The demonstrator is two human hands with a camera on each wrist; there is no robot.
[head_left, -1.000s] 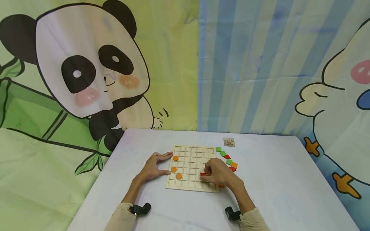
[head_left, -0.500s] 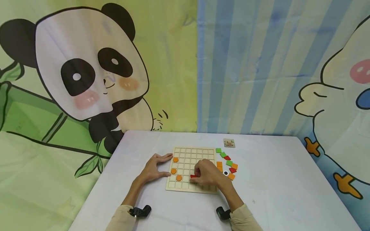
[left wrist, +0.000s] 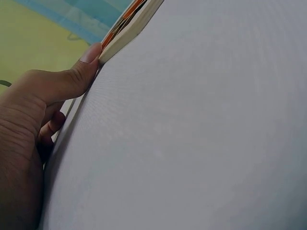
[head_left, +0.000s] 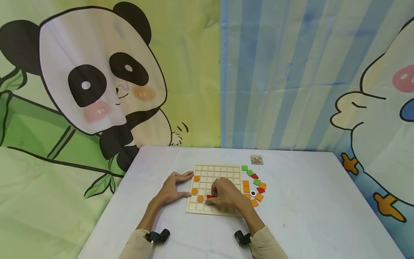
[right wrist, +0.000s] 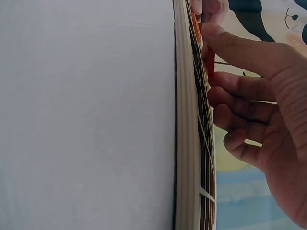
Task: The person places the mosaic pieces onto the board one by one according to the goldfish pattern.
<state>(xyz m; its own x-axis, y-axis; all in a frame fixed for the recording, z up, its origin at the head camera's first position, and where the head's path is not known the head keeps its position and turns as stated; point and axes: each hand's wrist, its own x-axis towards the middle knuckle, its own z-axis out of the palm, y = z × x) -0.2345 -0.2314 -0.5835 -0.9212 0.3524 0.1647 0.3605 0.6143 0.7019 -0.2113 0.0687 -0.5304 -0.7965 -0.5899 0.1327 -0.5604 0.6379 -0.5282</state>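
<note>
A pale wooden grid board (head_left: 223,169) lies on the white table. Three round orange pieces, one of them an orange disc (head_left: 197,178), sit in cells near its left side. My left hand (head_left: 170,187) steadies that side, thumb and fingers spread and touching the edge; in the left wrist view the thumb (left wrist: 72,81) presses the board's rim. Over the lower middle of the board, my right hand (head_left: 224,194) pinches a small flat red piece (head_left: 210,196) between thumb and fingers, just right of the lowest orange disc. The red piece (right wrist: 210,62) shows edge-on in the right wrist view.
Right of the board lie loose green, red and orange tiles (head_left: 257,182) and a black-and-white round piece (head_left: 253,193). Farther back is a small patterned card (head_left: 256,159). Printed curtains hang behind the table's far edge.
My right hand has carried the red piece leftward across the board, uncovering orange tiles and the black-and-white piece at the right. The left hand has stayed at the board's edge.
</note>
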